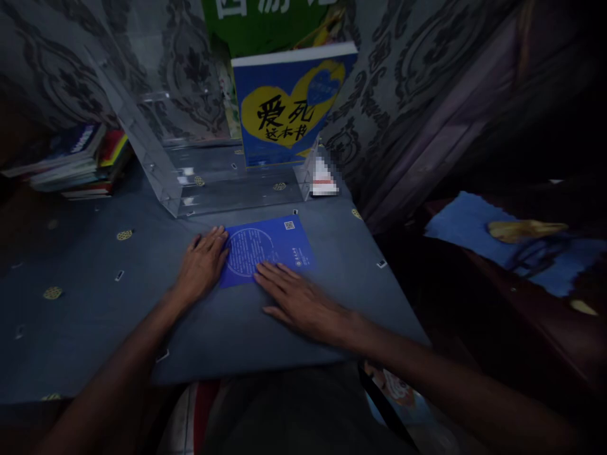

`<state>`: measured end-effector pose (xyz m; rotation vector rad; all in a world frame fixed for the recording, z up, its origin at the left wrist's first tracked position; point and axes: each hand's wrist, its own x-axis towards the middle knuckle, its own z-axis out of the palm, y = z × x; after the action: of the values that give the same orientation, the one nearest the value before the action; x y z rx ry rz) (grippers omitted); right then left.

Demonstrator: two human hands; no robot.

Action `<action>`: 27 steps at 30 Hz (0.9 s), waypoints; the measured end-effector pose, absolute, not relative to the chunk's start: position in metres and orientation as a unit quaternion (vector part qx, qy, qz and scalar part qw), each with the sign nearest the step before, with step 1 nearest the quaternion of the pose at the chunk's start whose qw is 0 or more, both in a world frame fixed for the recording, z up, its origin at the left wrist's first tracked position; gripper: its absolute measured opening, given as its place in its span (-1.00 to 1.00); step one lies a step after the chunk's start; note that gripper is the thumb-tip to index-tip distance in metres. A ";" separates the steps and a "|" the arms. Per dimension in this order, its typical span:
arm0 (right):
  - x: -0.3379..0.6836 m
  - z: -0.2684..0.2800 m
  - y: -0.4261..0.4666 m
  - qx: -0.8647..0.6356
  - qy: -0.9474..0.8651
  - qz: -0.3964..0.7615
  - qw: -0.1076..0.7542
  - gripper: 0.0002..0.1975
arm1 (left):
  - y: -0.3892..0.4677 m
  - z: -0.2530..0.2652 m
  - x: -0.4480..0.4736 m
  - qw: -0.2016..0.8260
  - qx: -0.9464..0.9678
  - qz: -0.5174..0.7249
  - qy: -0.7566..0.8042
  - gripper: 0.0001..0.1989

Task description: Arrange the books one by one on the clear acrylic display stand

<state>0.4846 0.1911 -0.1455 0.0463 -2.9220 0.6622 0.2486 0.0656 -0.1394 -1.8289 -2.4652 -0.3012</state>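
A blue printed sheet [284,243], with a white circle of text and a small QR code, lies flat on the table in front of me. My left hand [203,262] rests at its left edge, fingers stretched out and touching it. Across its lower edge lies my right hand [298,300], palm down with the fingers extended. Neither hand grips anything. Behind the sheet, a clear acrylic book stand [165,183] holds a blue book with a yellow heart [272,123] on its cover. A green book [260,28] stands farther back, its top cut off by the frame.
Several stacked books [71,164] lie at the table's far left. A small blurred white item [324,183] sits by the stand's right foot. The patterned grey tablecloth [95,316] ends at the right edge; beyond it, a blue cloth [455,221] lies on a dark red surface.
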 end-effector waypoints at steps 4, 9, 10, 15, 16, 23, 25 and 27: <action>0.516 -0.159 0.208 -0.061 -0.974 0.187 0.108 -0.38 | 0.067 -0.140 0.248 0.028 -0.590 -0.093 -0.802 -0.52; 0.534 -0.165 0.219 -0.106 -0.973 0.165 0.123 -0.38 | 0.066 -0.136 0.250 0.036 -0.596 -0.072 -0.799 -0.52; 0.535 -0.164 0.219 -0.106 -0.973 0.163 0.124 -0.38 | 0.067 -0.135 0.251 0.038 -0.599 -0.067 -0.797 -0.52; 0.533 -0.161 0.217 -0.103 -0.971 0.170 0.134 -0.39 | 0.090 -0.130 0.265 0.005 -0.636 -0.040 -0.770 -0.52; 0.533 -0.162 0.216 -0.103 -0.970 0.171 0.137 -0.39 | 0.100 -0.129 0.270 -0.004 -0.645 -0.039 -0.763 -0.52; 0.533 -0.163 0.216 -0.099 -0.972 0.157 0.144 -0.44 | 0.173 -0.128 0.306 -0.044 -0.704 -0.053 -0.707 -0.51; 0.533 -0.162 0.216 -0.101 -0.971 0.157 0.148 -0.43 | 0.179 -0.130 0.310 -0.055 -0.716 -0.054 -0.694 -0.50; 0.533 -0.162 0.216 -0.104 -0.970 0.158 0.153 -0.42 | 0.174 -0.133 0.309 -0.058 -0.723 -0.055 -0.686 -0.50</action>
<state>0.5327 0.2158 -0.1623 -0.2992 -2.7823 0.4531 0.3086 0.1741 -0.1326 -2.3596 -2.2384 -0.1794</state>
